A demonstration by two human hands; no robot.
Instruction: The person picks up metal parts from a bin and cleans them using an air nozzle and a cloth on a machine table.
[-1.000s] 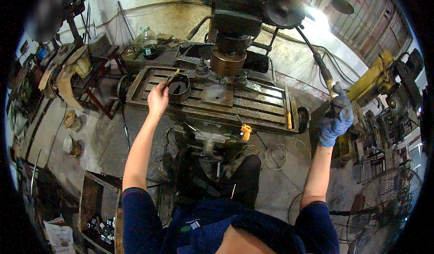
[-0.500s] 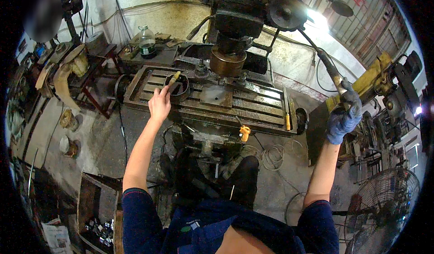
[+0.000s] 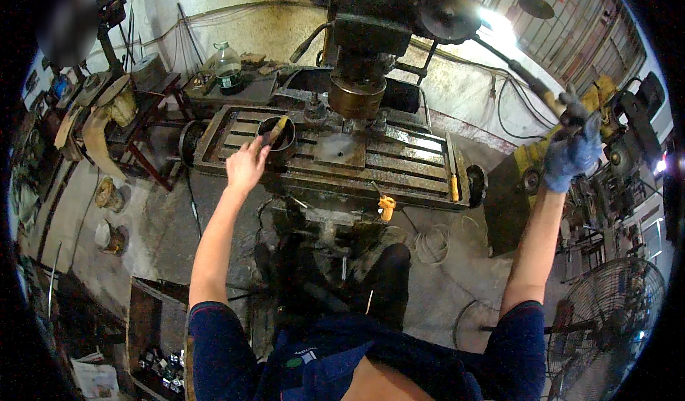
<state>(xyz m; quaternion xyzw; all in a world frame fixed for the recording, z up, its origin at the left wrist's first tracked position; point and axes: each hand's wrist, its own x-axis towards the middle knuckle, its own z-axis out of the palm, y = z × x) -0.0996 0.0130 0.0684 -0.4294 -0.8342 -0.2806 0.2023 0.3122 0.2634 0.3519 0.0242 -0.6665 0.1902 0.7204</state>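
My bare left hand (image 3: pixel 247 163) pinches a brush (image 3: pixel 279 128) with a yellowish end, held at a slant over the mouth of a round dark pot (image 3: pixel 283 148). The pot stands on the left part of the slotted machine table (image 3: pixel 410 170). My right hand (image 3: pixel 573 151), in a blue-grey glove, is closed round the end of the long machine lever (image 3: pixel 526 78), out to the right. Above the table hangs the round spindle head (image 3: pixel 356 94), over a flat metal plate (image 3: pixel 340 149) with a small dark hole.
A yellow air gun (image 3: pixel 386 207) hangs at the table's front edge. A yellow-handled tool (image 3: pixel 454 186) lies at its right end. Behind stands a large clear bottle (image 3: pixel 228 68). A fan (image 3: pixel 606 330) is at lower right, a wooden box (image 3: pixel 135 330) with metal parts at lower left.
My right hand and the lever's end have swung outward to the right and slightly up. The left hand has shifted slightly left, and the brush sits at a different slant over the pot.
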